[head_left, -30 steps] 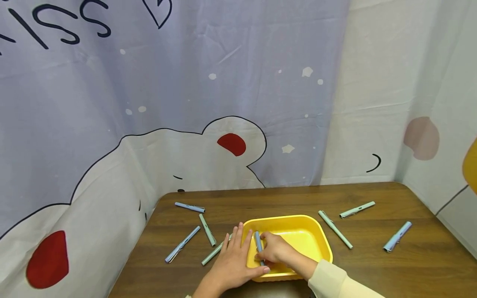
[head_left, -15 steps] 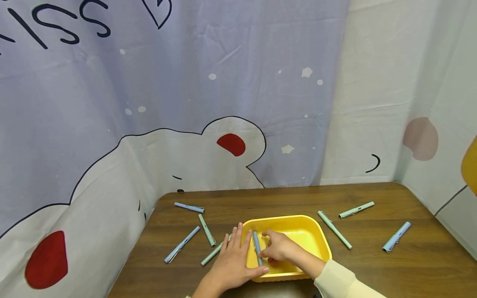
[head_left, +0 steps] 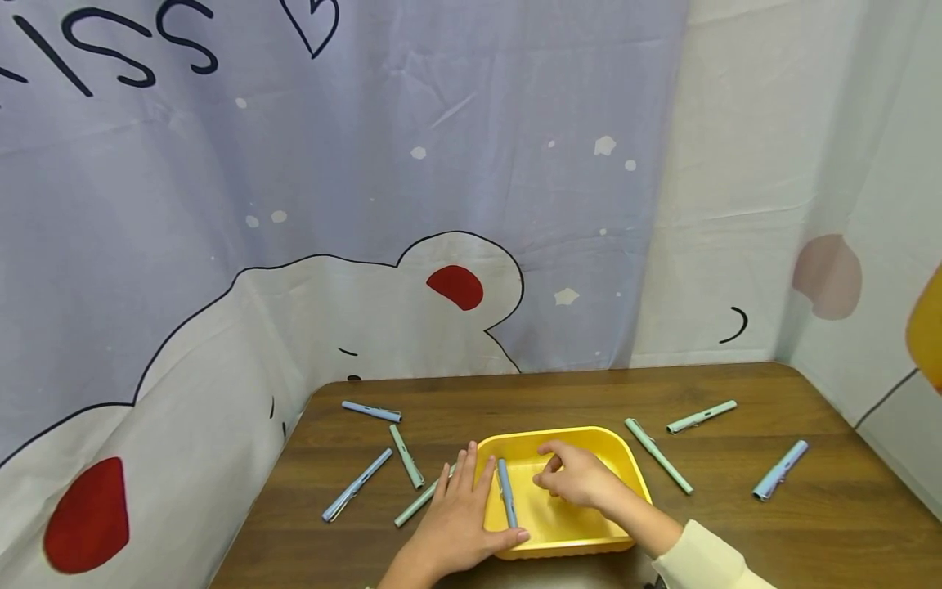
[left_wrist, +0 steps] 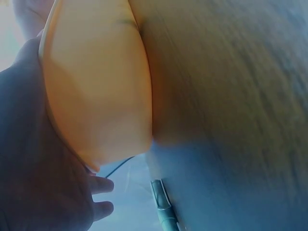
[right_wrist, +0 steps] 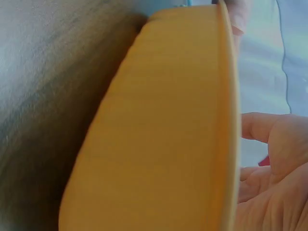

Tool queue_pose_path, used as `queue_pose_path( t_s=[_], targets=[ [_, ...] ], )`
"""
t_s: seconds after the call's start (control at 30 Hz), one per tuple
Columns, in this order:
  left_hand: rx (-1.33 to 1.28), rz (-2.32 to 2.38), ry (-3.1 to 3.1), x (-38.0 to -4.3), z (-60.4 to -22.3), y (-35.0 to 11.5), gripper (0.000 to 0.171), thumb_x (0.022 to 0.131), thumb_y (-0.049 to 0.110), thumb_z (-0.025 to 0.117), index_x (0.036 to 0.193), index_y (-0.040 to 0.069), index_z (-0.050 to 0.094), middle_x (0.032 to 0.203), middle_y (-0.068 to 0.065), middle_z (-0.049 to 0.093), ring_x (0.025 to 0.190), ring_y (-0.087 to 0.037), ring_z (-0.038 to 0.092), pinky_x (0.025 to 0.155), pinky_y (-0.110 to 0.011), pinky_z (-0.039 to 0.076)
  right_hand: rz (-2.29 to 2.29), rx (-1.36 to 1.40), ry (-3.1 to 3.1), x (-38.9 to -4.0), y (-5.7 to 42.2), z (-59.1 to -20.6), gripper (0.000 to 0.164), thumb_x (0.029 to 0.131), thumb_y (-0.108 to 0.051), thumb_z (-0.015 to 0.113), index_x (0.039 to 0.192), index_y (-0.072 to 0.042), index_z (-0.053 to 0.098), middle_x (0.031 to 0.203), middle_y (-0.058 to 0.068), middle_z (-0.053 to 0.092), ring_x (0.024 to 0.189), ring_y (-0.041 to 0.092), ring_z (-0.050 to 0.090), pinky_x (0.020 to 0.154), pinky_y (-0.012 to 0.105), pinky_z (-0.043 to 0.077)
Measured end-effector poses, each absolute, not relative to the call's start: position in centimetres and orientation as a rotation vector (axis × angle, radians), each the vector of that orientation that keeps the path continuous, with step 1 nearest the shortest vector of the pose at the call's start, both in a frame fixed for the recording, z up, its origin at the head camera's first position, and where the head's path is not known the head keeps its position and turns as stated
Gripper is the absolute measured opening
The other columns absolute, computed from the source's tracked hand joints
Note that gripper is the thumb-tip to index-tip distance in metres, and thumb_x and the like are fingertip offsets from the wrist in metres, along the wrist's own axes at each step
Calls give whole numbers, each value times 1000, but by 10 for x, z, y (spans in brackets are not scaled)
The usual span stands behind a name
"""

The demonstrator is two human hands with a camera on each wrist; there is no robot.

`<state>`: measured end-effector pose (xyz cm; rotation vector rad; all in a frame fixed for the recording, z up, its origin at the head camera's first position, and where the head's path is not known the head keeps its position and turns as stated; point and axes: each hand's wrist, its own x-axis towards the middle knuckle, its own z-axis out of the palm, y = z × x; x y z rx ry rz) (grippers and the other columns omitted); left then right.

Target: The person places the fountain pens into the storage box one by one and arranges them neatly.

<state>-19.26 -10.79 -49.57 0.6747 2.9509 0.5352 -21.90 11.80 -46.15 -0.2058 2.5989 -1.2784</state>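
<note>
A yellow plastic tray [head_left: 581, 532] stands near the front of the table, its side wall large in both wrist views. One blue pen [head_left: 508, 493] lies lengthwise inside it, along the left wall. My left hand [head_left: 459, 519] rests across the tray's left rim with fingers extended, the thumb at the front rim near the pen's lower end. Over the middle of the tray, to the right of that pen, is my right hand [head_left: 577, 476], its fingers loosely bent around nothing. Partly under my left hand lies a green pen [head_left: 414, 505] on the table.
Left of the tray lie a blue pen [head_left: 357, 485], another blue pen [head_left: 371, 411] and a green pen [head_left: 406, 456]. To the right are a long green pen [head_left: 658, 456], a second green pen [head_left: 702, 417] and a blue pen [head_left: 780, 470]. A printed curtain [head_left: 353, 164] hangs behind the table.
My right hand has let go of the blue pen in the tray and moved right, away from it. The pen stays by the left wall; my left hand keeps its place.
</note>
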Motion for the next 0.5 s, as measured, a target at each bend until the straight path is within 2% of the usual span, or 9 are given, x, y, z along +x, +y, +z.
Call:
queue_pose_path(
  t_s=[0.23,0.37,0.5],
  targets=[
    [679,559,2947,-193,-496,-109,109,84,79,58,161,9,26,169,-19,2,155,-39,10,121,-63,11,-1228,-182,2708,-215,136,-448,47,89,-24,76,131,-6,63,96,-4,65,75,13,57,63,31,47],
    [670,567,2942,-193,-497,-109,110,83,79,58,161,9,26,169,-19,2,155,-39,10,121,-63,11,-1219,-212,2748,-214,150,-442,46,90,-25,76,130,-6,64,98,-3,67,81,13,60,66,32,49],
    [655,570,2932,-193,-498,-109,110,83,80,57,162,10,25,169,-18,0,156,-37,8,122,-62,9,-1227,-220,2766,-213,166,-435,48,90,-26,75,131,-5,62,105,3,69,89,19,66,69,34,52]
  ],
)
